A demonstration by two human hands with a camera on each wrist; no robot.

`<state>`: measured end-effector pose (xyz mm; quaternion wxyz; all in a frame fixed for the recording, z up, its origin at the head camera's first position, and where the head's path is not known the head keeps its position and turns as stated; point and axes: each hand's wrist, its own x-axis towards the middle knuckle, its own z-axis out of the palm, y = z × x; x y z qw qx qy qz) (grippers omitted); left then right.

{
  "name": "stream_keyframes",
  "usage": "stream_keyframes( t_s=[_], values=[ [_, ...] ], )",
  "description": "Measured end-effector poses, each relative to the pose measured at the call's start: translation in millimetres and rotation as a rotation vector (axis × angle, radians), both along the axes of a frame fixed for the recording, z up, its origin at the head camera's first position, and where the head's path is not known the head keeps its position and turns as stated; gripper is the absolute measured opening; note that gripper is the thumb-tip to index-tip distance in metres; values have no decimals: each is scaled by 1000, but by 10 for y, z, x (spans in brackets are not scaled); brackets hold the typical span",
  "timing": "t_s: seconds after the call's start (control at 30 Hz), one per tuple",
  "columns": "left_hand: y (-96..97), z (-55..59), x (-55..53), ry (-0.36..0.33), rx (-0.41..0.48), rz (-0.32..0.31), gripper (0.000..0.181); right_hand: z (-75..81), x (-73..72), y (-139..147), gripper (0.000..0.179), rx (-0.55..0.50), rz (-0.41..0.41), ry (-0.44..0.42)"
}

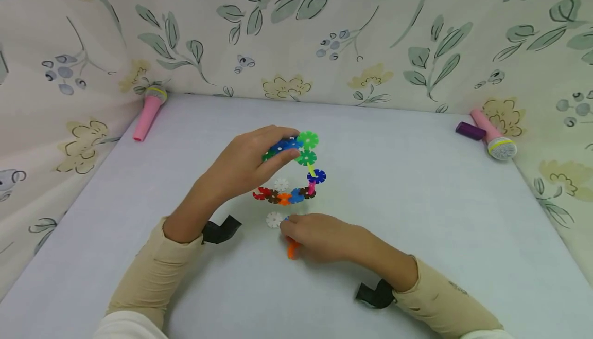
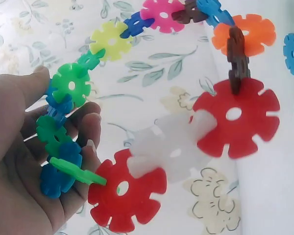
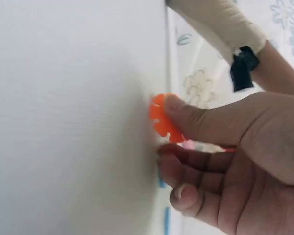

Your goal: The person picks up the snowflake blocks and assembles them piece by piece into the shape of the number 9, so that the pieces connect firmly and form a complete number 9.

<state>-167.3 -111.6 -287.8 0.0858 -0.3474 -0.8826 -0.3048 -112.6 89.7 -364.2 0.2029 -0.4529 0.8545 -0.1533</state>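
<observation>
My left hand [image 1: 255,159] holds a looped chain of interlocking flower-shaped plastic discs, gripping its blue and green part. In the left wrist view the loop runs past a yellow disc [image 2: 110,40], a pink disc [image 2: 162,14] and an orange disc to a red disc [image 2: 235,117]. A translucent white disc [image 2: 172,152] joins two red ones. Low over the tabletop, my right hand [image 1: 324,236] pinches a separate orange disc [image 3: 161,117], its thumb on the disc's face. Beside those fingertips lies a loose white disc [image 1: 274,219], with a blue disc [image 1: 286,219] partly hidden.
A pink toy microphone [image 1: 149,112] lies at the table's back left. Another pink microphone [image 1: 495,138] is at the right edge, against a dark purple block [image 1: 470,131]. White cloth covers the table [image 1: 417,190]; a floral curtain [image 1: 296,35] hangs behind it.
</observation>
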Motion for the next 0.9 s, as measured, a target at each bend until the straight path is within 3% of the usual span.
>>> stream_keyframes(
  t_s=[0.1,0.23,0.33,0.47,0.63,0.77,0.9],
  values=[
    [2,2,-6,13,13,-11,45,137,-27,109,21,-128,23,-120],
    [7,10,-10,36,41,-39,46,402,-81,302,12,-453,34,-196],
    [9,11,-11,51,61,-67,45,595,-134,457,17,-704,-33,-199],
    [18,12,-2,80,71,-112,45,772,-190,645,22,-924,-218,-228],
    [51,31,44,181,56,-171,47,883,-207,770,16,-1022,-401,-294],
    [82,41,77,300,62,-226,47,892,-217,785,15,-1012,-439,-310],
    [101,42,78,372,68,-275,45,876,-235,796,15,-982,-459,-314]
  ],
)
